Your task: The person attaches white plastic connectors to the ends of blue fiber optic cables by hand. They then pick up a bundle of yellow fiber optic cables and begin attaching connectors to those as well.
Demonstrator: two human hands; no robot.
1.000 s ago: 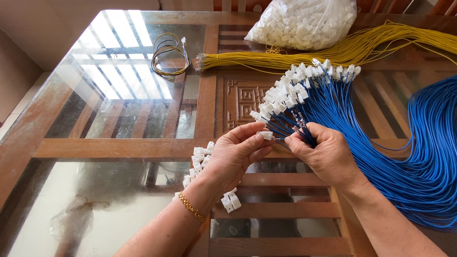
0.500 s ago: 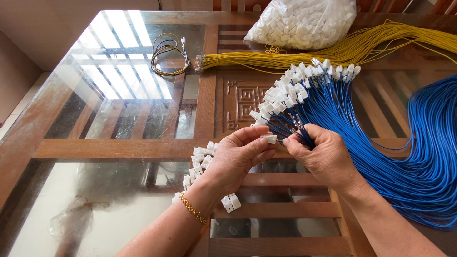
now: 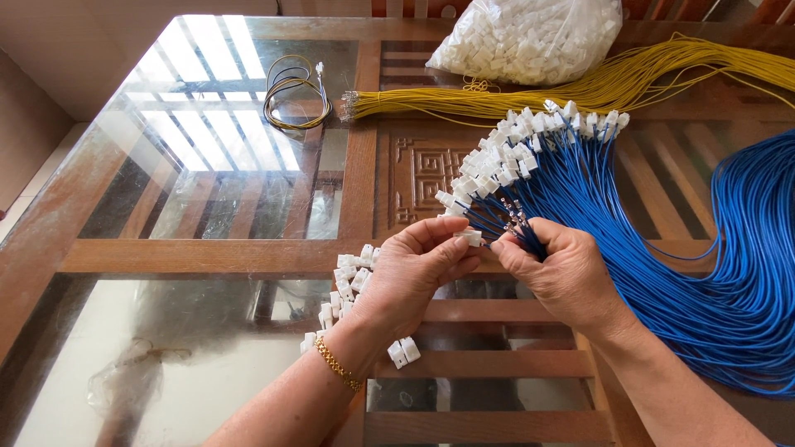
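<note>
My left hand (image 3: 411,277) pinches a small white plastic connector (image 3: 470,237) between thumb and fingers, with a gold bracelet (image 3: 338,365) on its wrist. My right hand (image 3: 557,271) grips the ends of a few blue wires (image 3: 517,225) from the big blue wire bundle (image 3: 712,265), right beside that connector. Many blue wires fanned out above my hands carry white connectors (image 3: 517,149) on their tips. A loose pile of white connectors (image 3: 348,277) lies on the glass under my left hand.
A clear bag of white connectors (image 3: 530,37) sits at the far edge. A yellow wire bundle (image 3: 580,87) lies across the back. A small coil of wire (image 3: 294,87) rests on the glass-topped wooden table (image 3: 207,174). Crumpled clear plastic (image 3: 124,381) lies near left.
Both hands stayed nearly in place. My left fingers shifted slightly on the white connector at the blue wire ends.
</note>
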